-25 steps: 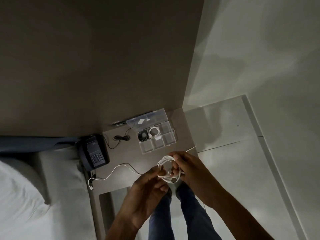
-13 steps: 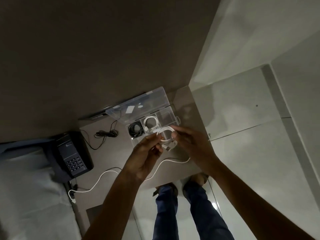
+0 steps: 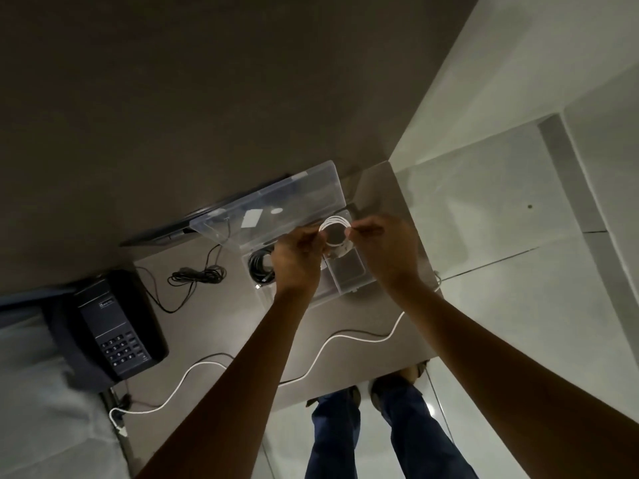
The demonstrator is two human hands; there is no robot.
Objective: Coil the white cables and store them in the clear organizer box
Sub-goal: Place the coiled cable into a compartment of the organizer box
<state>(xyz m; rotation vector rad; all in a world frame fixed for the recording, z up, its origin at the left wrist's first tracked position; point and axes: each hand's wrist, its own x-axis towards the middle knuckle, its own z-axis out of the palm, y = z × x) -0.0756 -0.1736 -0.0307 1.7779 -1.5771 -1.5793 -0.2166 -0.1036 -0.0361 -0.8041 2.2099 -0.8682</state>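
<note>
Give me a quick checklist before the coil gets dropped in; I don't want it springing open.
1. Box lid open: ok.
2. Coil held by left hand and right hand: ok.
3. Coil over the box: ok.
4. Compartment beneath it free: cannot tell, hands hide it.
5. Black cable in its own compartment: ok.
6. All white cables coiled: not ok, loose cable lies on the table.

Both hands hold a coiled white cable [image 3: 334,233] over the open clear organizer box [image 3: 349,271], the left hand [image 3: 299,257] and right hand [image 3: 383,250] pinching opposite sides. A second white cable [image 3: 332,344] trails across the table [image 3: 214,326]; a black coil [image 3: 261,266] apparently fills one compartment.
</note>
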